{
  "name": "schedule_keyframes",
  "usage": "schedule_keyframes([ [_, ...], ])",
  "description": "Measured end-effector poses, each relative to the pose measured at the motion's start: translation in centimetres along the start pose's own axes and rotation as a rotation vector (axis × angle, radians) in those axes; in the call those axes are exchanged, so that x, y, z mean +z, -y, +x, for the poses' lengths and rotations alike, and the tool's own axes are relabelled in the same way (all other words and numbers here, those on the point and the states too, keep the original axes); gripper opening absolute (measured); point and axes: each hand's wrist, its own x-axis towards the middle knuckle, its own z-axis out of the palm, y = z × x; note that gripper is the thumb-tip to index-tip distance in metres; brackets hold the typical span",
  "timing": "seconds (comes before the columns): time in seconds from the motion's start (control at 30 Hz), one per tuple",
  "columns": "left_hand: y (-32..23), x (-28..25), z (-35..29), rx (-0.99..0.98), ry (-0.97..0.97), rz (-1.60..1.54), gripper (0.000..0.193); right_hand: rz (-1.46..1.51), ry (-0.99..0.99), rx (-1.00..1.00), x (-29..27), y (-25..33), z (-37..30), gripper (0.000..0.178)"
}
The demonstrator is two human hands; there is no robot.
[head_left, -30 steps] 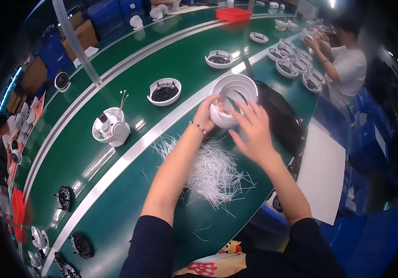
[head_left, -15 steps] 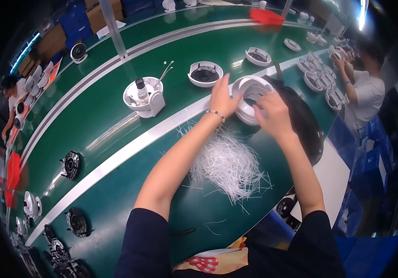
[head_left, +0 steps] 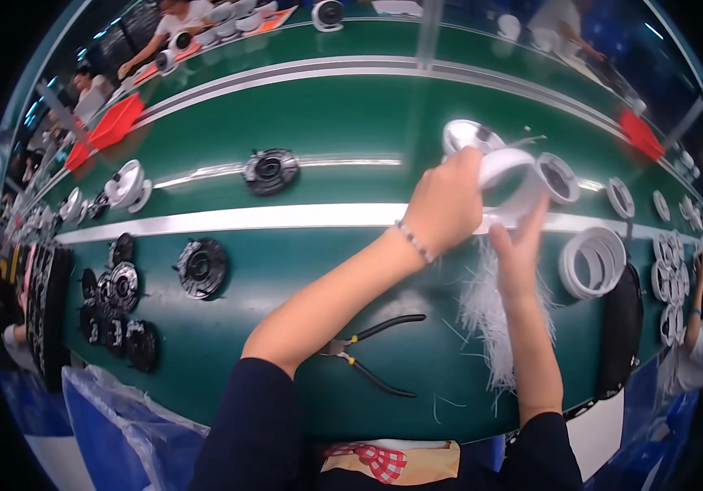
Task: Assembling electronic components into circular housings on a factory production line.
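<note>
White plastic ring (head_left: 523, 196) raised near thin white strips (head_left: 482, 303)
The left hand (head_left: 450, 200) grips its left side; whether the right hand (head_left: 518, 258) (blurred, close by) grips too, I cannot tell.

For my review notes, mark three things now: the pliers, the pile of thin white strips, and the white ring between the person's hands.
Pliers (head_left: 337, 348): head view, on the metal head.
Pile of thin white strips (head_left: 486, 321): head view, visible middle.
White ring (head_left: 504, 162): head view, upper band, motion-blurred.
</note>
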Motion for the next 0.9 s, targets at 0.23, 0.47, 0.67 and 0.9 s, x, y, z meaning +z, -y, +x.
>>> schedule_keyframes([
  [0.23, 0.2, -7.2, -5.1, 0.044, 0.078, -0.031, 0.054, 0.22, 0.383, 0.08, 6.5, -0.5, 0.9, 0.104],
  [0.47, 19.9, -16.5, -1.0, -0.272, 0.011, 0.768, 0.055, 0.092, 0.495, 0.115, 4.4, 0.8, 3.4, 0.095],
  [0.67, 22.1, -15.3, -0.5, -0.634, 0.693, 0.644, 0.059, -0.043, 0.558, 0.282, 2.9, 0.0, 0.4, 0.098],
  [0.9, 18.1, -14.6, -3.5, -0.94, 0.297, -0.058, 0.033, 0.326, 0.401, 0.574, 7.3, -2.7, -0.5, 0.066],
])
